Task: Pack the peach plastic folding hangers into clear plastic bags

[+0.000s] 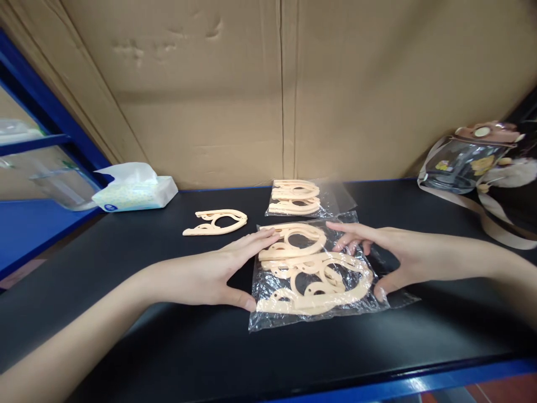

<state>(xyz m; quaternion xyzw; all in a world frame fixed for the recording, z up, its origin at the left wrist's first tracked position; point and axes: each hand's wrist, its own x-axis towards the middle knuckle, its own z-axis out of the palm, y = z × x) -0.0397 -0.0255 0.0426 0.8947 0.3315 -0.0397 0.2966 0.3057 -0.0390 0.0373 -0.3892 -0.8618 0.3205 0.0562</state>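
Note:
A clear plastic bag [272, 322] lies flat on the black table, with several cream folding hangers [310, 302] inside it. My left hand [213, 274] rests at the bag's left edge, fingers stretched over the upper corner and thumb at the lower corner. On the other side, my right hand [377, 252] touches the bag with its fingers and thumb spread apart. Behind sits a second clear bag [335, 198] holding more cream hangers [296, 196]. One loose folded hanger [226, 224] lies on the table to the left.
A tissue pack [142, 193] stands at the back left by a blue metal shelf [71, 134]. At the back right is a clear water bottle [465, 162] with a strap [482, 215]. Cardboard [210, 112] forms the wall behind the black table [201, 347].

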